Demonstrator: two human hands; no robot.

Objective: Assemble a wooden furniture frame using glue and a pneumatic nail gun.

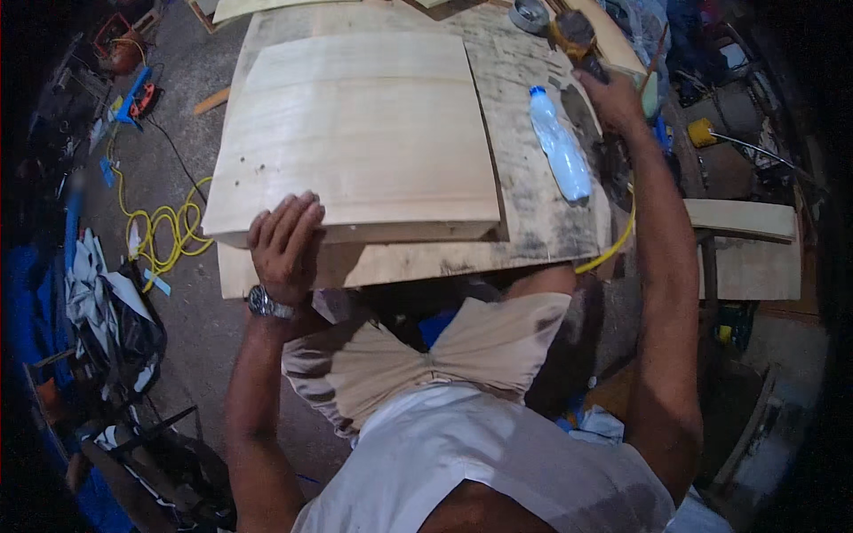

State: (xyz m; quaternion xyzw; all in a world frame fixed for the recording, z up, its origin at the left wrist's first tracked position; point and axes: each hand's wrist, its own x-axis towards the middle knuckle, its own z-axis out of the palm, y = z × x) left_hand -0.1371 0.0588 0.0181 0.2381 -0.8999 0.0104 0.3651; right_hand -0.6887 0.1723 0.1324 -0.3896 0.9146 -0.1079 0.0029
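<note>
A broad, pale wooden panel point(355, 133) with a deep front edge lies on a worn plywood work surface point(524, 235). My left hand point(286, 240), with a metal watch at the wrist, rests over its front left edge. The fingers lie extended on the top face, and the thumb is hidden. At the far right my right hand point(615, 99) is closed around the dark handle of a yellow-and-black power tool point(573, 34). The tool's working end cannot be made out. A clear plastic bottle point(560, 147) with a blue cap lies on its side between the panel and my right arm.
A round metal tin point(530, 15) stands at the back by the tool. A yellow cord point(613, 253) hangs at the surface's right edge. On the floor at left lie a coiled yellow cable point(169, 235) and crumpled cloth point(93, 284). Curved wooden pieces point(742, 220) sit at right.
</note>
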